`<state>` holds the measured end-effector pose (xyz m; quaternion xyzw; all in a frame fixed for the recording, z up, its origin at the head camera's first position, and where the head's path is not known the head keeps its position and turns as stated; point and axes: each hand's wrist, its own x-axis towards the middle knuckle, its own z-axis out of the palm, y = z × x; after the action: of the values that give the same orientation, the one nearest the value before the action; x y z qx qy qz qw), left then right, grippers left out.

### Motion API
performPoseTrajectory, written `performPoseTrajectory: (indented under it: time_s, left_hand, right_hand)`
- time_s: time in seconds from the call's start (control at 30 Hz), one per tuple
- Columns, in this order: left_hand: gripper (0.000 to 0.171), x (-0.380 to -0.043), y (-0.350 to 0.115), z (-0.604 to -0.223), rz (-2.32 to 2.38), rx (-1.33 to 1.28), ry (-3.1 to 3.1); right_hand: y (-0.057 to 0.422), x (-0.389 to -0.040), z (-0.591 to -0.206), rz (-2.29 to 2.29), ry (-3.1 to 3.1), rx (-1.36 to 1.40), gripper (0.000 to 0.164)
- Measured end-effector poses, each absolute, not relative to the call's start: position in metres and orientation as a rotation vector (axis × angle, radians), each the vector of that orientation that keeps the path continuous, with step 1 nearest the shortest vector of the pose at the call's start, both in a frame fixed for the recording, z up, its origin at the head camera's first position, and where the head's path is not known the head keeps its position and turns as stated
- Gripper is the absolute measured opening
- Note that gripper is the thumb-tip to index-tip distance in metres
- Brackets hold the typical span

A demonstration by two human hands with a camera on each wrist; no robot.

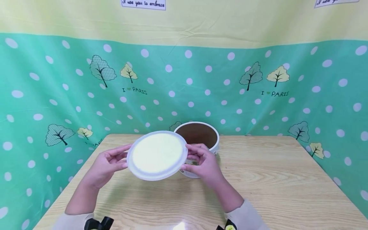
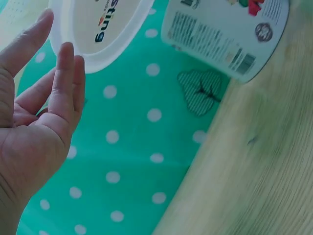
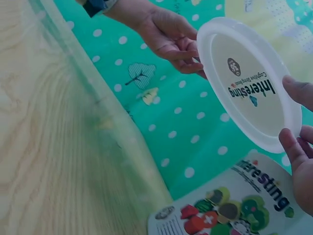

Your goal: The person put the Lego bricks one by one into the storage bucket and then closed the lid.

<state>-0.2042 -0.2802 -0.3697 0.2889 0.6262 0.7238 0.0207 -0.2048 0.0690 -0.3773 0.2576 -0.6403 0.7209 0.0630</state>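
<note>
A round white lid (image 1: pixel 157 155) is held tilted above the table, its pale face showing in the head view. My left hand (image 1: pixel 110 164) pinches its left rim between thumb and fingers. At the opposite rim, my right hand (image 1: pixel 202 161) grips it the same way. Lettering reading "Interesting" is printed on the lid (image 3: pixel 249 88) face that shows in the right wrist view. Behind the lid and right hand stands a round white tub (image 1: pixel 216 147), its top uncovered and its inside brown. Fruit and vegetable pictures decorate the tub's side (image 3: pixel 230 205) in the right wrist view.
Both hands are over a light wooden table (image 1: pixel 267 179). A green dotted cloth (image 1: pixel 201 80) with printed trees hangs behind the table and along its sides. The tub stands near the table's back edge.
</note>
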Motion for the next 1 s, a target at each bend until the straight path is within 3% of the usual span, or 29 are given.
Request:
performPoseTrajectory:
  time_s: [0.67, 1.0]
  left_hand:
    - [0.064, -0.21, -0.211, -0.361, 2.184, 0.77, 2.006]
    - [0.058, -0.213, -0.189, -0.357, 2.253, 0.762, 2.017]
  right_hand:
    - [0.145, -0.205, -0.372, 2.001, -2.025, 0.822, 0.059]
    - [0.166, -0.203, -0.37, 1.965, -2.007, 0.784, 0.05]
